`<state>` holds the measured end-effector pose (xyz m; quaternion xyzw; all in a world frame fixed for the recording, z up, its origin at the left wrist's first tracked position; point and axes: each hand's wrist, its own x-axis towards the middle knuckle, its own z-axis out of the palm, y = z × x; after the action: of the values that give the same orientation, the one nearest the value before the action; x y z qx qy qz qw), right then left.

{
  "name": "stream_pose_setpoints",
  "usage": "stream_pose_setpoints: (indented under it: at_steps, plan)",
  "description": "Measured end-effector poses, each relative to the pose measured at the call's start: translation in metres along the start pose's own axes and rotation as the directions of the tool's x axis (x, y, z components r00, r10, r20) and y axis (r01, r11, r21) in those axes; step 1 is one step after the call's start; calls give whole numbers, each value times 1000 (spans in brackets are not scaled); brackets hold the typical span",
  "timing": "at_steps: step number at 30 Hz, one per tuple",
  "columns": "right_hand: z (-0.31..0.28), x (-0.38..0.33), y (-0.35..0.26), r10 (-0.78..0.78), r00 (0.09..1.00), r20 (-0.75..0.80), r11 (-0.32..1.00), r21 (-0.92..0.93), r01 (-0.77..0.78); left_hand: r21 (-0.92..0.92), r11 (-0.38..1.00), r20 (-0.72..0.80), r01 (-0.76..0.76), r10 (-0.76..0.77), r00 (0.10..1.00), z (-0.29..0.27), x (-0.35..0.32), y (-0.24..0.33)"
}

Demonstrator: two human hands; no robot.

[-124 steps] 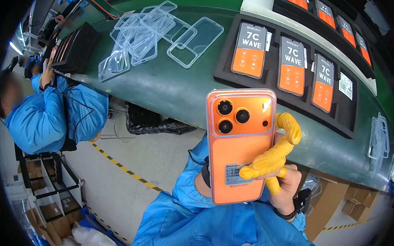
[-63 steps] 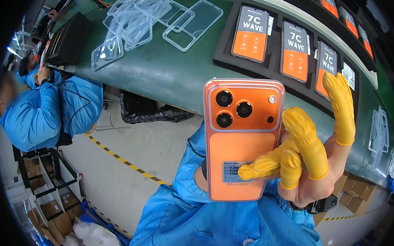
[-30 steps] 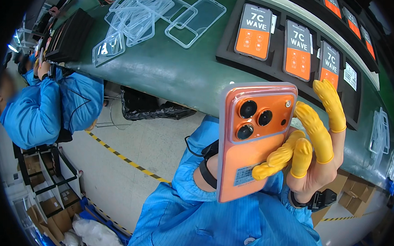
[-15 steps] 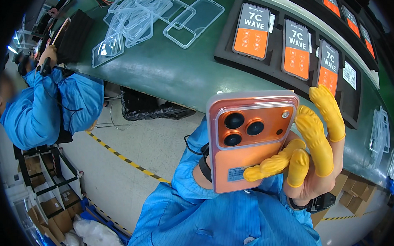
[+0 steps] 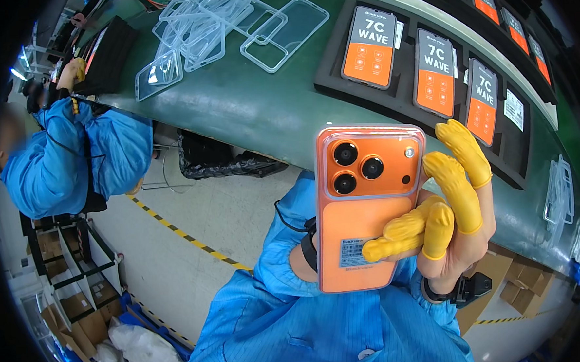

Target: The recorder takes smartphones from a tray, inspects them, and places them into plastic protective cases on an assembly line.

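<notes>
1. Head view, hidden parts: the left hand (image 5: 307,252) sits behind the orange phone (image 5: 367,206), and only a wrist with a dark band shows at the phone's nine o'clock edge, so whether it grips or lies flat cannot be told. The phone's screen side faces away. The right palm is partly covered by the phone.
2. The right hand (image 5: 452,212), in yellow finger cots, has two fingers curled and pressed on the phone's back at four o'clock; two others stand straight, spread past the right edge at two o'clock.
3. The phone is upright at picture centre, in a clear case, over the blue sleeves and in front of the green table (image 5: 260,110).
4. Against half a second ago: the phone was tilted, top toward one o'clock; it now stands straight and slightly taller in frame. The finger placement is much the same.
5. Counts: three camera lenses on the held phone; three phones face up in the near black tray (image 5: 326,58); more in a second tray (image 5: 524,18) at one o'clock, cut off by the rim.
6. Clear cases (image 5: 223,27) are heaped at eleven o'clock, overlapping beyond a sure count.
7. One co-worker in blue (image 5: 72,153) sits at nine o'clock.
</notes>
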<state>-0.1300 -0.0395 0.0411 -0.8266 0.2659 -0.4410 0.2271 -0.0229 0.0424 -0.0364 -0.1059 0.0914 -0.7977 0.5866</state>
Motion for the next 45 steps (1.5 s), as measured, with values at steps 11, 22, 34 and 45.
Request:
stream_pose_setpoints:
  at_steps: [11, 22, 34, 45]
  plan:
    - [5, -1, 13, 9, 997, 72, 999, 38, -12, -197, 980, 52, -25, 36, 998, -7, 3, -4]
    - [7, -5, 21, 30, 994, 102, 999, 36, -33, -94, 994, 94, -62, 71, 993, 0, 5, 0]
    - [-1, 3, 18, 91, 993, 72, 991, 96, -97, -78, 997, 96, -16, 23, 995, -3, 8, -1]
    - [4, 58, 12, -208, 978, 27, 961, -181, 209, 54, 997, 34, 59, -61, 998, -22, 5, -12]
